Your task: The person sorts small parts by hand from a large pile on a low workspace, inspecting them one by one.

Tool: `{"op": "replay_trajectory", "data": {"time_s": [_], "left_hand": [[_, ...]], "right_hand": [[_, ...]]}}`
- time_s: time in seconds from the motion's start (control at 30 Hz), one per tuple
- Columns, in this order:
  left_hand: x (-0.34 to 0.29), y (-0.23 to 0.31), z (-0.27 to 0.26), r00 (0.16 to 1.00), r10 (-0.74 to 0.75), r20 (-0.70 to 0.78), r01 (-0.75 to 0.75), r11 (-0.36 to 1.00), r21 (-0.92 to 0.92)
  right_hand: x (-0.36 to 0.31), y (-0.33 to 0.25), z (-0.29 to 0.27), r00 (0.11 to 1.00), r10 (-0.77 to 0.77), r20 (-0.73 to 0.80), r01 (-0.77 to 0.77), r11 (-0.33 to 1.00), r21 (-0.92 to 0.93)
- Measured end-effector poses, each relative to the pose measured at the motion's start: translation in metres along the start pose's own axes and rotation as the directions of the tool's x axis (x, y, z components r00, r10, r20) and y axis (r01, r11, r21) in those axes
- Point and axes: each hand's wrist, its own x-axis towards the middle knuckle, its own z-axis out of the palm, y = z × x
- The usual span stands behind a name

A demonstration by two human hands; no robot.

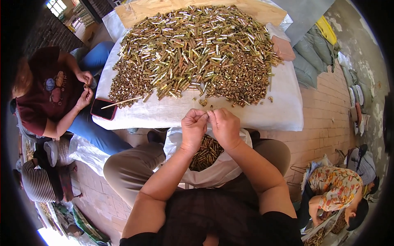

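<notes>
My left hand (193, 130) and my right hand (225, 127) meet fingertip to fingertip just off the table's near edge. Both are closed in a pinch; whatever sits between the fingers is too small and covered to name. Below them, between my knees, a white sack (174, 141) stands with its mouth spread, holding many brass-coloured metal pieces (206, 153). Beyond my hands, long gold metal tubes (180, 49) lie heaped on the table. Small nut-like metal pieces (240, 82) form a pile at the heap's right, with another such pile (129, 80) at its left.
White cloth (262, 115) covers the table, backed by a wooden board (262, 12). A dark phone (103, 110) with a thin stick (123, 102) across it lies at the left corner. A co-worker (49, 90) sits left, hands together. Another person (334, 186) bends at lower right. Grey-green sacks (308, 57) stand right.
</notes>
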Motion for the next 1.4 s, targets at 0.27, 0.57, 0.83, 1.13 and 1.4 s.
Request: {"op": "replay_trajectory", "data": {"time_s": [0.27,0.57,0.83,1.13,1.4], "left_hand": [[0.048,0.027,-0.036,0.796,0.425,0.432,-0.564,0.259,0.784],[0.104,0.028,-0.037,0.854,0.353,0.381,-0.383,-0.066,0.921],[0.073,0.038,-0.031,0.899,0.376,0.225,-0.358,0.333,0.872],[0.028,0.024,-0.007,0.956,-0.241,0.167,0.282,0.915,-0.289],[0.015,0.019,0.018,0.961,-0.169,0.220,0.209,0.962,-0.173]], "right_hand": [[0.016,0.024,0.012,0.997,-0.012,0.070,0.017,0.998,-0.067],[0.019,0.034,0.023,0.974,0.072,0.214,-0.031,0.982,-0.187],[0.032,0.038,0.002,0.780,0.477,0.406,-0.626,0.593,0.507],[0.026,0.038,-0.016,0.772,0.395,0.498,-0.617,0.279,0.736],[0.022,0.033,-0.034,0.768,0.371,0.521,-0.616,0.209,0.759]]}}
